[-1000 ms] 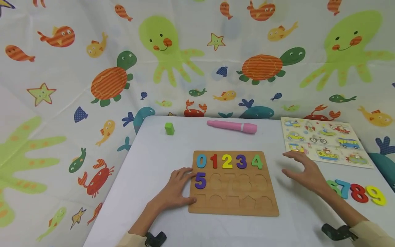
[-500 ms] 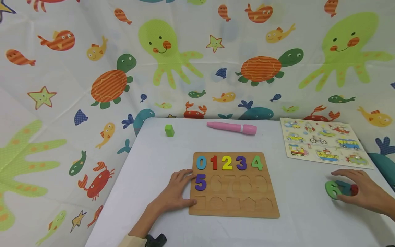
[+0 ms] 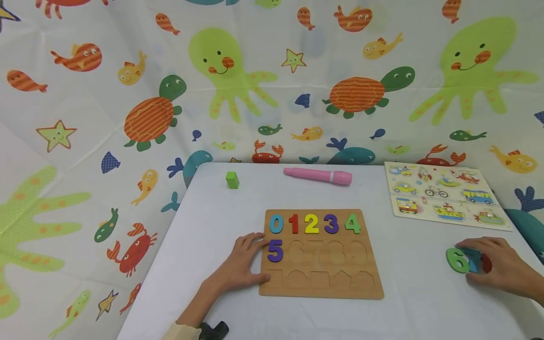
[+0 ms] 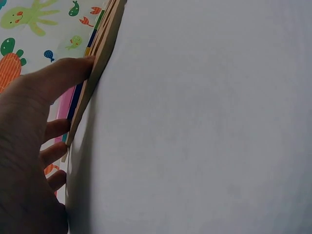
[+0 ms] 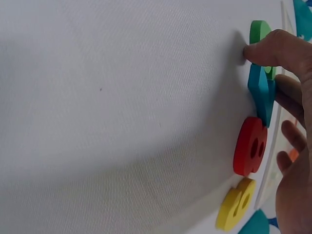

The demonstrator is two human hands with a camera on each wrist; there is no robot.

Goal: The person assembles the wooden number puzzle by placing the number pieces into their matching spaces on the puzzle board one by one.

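Left hand [image 4: 24, 126] at the left side — thumb [image 4: 73, 70] touching the edge of a wooden board [image 4: 106, 44], fingers lower down — while white tabletop [image 4: 195, 117] fills the right; sea-creature cloth [image 4: 58, 29] shows upper left.

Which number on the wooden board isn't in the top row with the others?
The purple 5. It sits alone at the left end of the middle row, while the blue 0, red 1, yellow 2, purple 3 and green 4 fill the top.

Pen [image 3: 318, 175] behind numeral board [image 3: 321, 265], block [image 3: 232, 180] behind-left, picture board [image 3: 427, 211] behind-right, loose numerals [image 3: 472, 261] right
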